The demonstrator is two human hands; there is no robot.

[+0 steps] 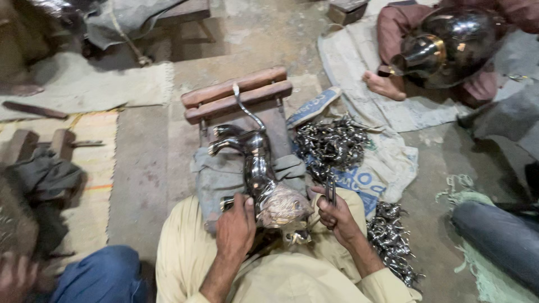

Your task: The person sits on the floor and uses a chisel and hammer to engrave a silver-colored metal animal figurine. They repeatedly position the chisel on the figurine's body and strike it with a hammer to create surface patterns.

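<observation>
Polished chrome animal figurine (255,163) on grey cloth (219,174) over lap, long axis running away, tail far end, brassy maned head near. Left hand (236,227) clamps body; right hand (336,216) grips thin dark tool (330,191).

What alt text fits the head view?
A person's left hand steadies a shiny dark metal lion figurine on a grey cloth-covered wooden bench, while the right hand holds a slim metal tool. Small metal pieces lie piled alongside.
</observation>
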